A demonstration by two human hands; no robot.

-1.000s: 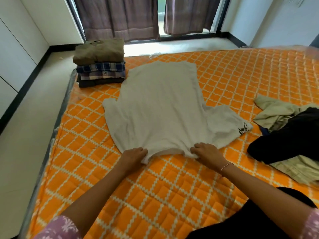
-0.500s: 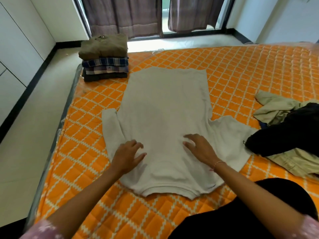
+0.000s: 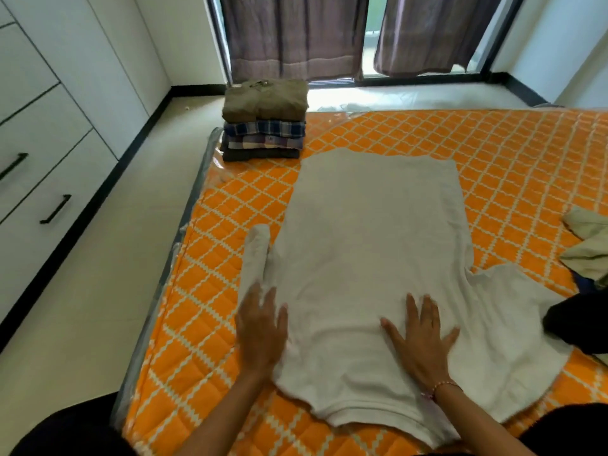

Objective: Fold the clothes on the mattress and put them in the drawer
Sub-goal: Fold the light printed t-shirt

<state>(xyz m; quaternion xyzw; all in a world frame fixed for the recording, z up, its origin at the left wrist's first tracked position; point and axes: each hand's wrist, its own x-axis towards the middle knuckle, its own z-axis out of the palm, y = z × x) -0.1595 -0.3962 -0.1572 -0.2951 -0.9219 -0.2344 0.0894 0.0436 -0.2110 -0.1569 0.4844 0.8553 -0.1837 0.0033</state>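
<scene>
A pale grey-white cotton T-shirt (image 3: pixel 371 245) lies spread flat on the orange quilted mattress with a white lattice pattern (image 3: pixel 513 153), its collar end nearest the person and its hem end pointing toward the window. The left hand (image 3: pixel 261 327) rests flat at the T-shirt's left edge, fingers straight and together, released and grasping nothing, its fingertips just below the narrow left sleeve (image 3: pixel 258 255), which lies folded lengthwise beside the body of the T-shirt. The right hand (image 3: pixel 419 337) presses palm-down on the T-shirt's chest area, fingers spread and straight, also clenching nothing; a thin beaded bracelet (image 3: pixel 442 386) circles its wrist. The T-shirt's right sleeve (image 3: pixel 513 311) is spread out to the right.

Beyond the T-shirt's far left corner, at the mattress corner, stands a stack of 4 folded garments (image 3: pixel 265 126): an olive-brown one on top, 2 plaid ones under it, a dark grey one at the bottom. To the right of the T-shirt lies a heap of unfolded clothes (image 3: pixel 585 245), pale khaki above and black below, the black cloth touching the right sleeve's edge.

Left of the T-shirt, across a strip of pale floor, are white drawers with black bar handles (image 3: pixel 54 209), closed. Behind the stack hang brownish-purple curtains (image 3: pixel 296 37).
</scene>
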